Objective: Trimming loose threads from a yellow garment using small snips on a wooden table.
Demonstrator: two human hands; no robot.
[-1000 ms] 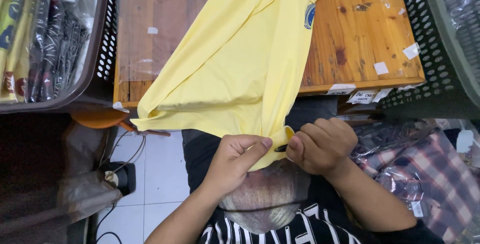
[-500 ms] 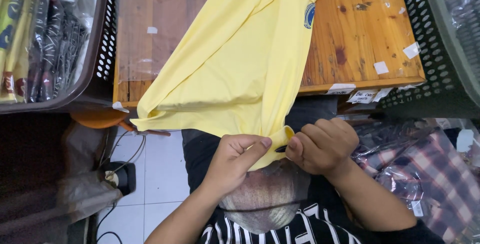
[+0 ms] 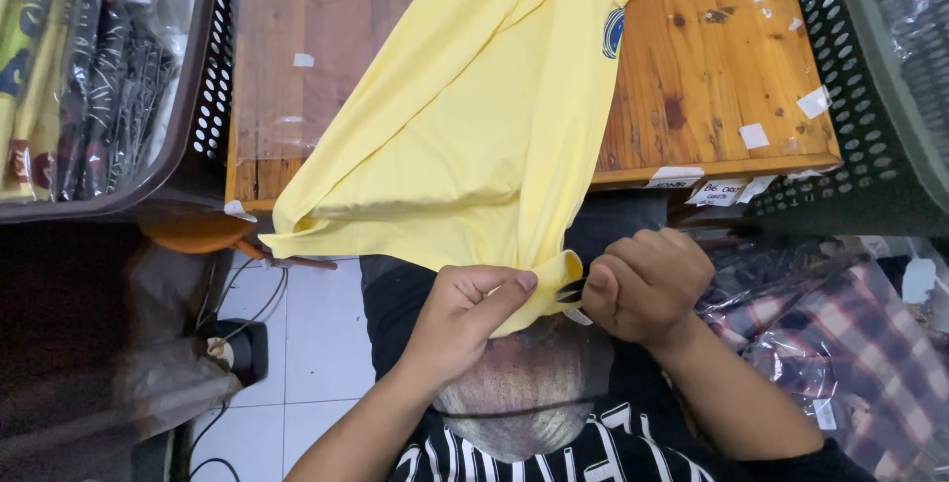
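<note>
Scuffed wooden desk flanked by dark perforated plastic baskets, white tiled floor below. Yellow cotton shirt draped off the desk's near edge, long axis running from far right to near left. Hem corner pinched between left hand and right hand, both closed on it.

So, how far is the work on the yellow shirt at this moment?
The yellow shirt already lies spread over the wooden table. In hand: the left hand pinches its hanging edge, and the right hand holds a small dark tool there; its kind is unclear. The shirt is not folded yet.
</note>
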